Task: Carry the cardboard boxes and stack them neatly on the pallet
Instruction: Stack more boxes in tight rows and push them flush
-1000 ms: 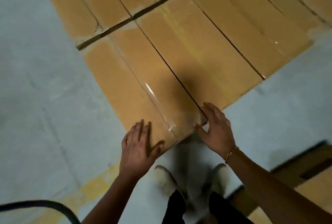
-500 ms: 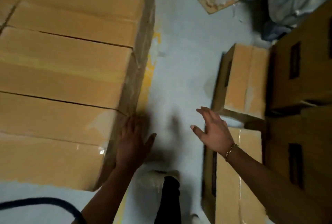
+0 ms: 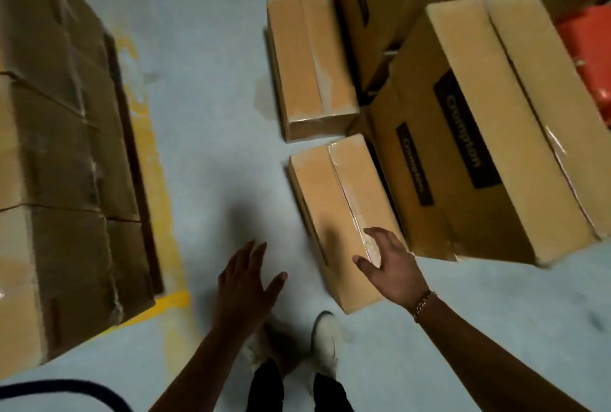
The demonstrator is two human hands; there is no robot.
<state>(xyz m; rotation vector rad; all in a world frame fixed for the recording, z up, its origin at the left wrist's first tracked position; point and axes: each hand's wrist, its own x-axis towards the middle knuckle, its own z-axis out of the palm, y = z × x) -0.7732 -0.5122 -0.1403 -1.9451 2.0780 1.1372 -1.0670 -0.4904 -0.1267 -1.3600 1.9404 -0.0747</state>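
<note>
1. Head view: the person's right hand reaches over the near end of a long brown cardboard box that lies on the pale blue-grey floor. Its grip is spread, fingers straight and thumb out, pinching nothing. The blur hides whether the palm touches the taped top.
2. The left hand hovers over bare floor to the left of that box. Its grip is also spread, and it holds nothing.
3. A second long brown cardboard box lies on the floor just beyond the first, with a narrow gap between them.
4. To the right of both stand large brown cardboard boxes with black printed labels, piled one on another, the lowest just beside the near box.
5. At the left edge rises a tall stack of taped brown cardboard boxes, beside a yellow painted floor line. The dark band along its foot may be the pallet, but the picture is too dim to be sure.
6. A gold chain bracelet circles the right wrist.
7. White shoes show between the arms.
8. A red object sits behind the large boxes.
9. A dark cable curves across the lower left corner.
</note>
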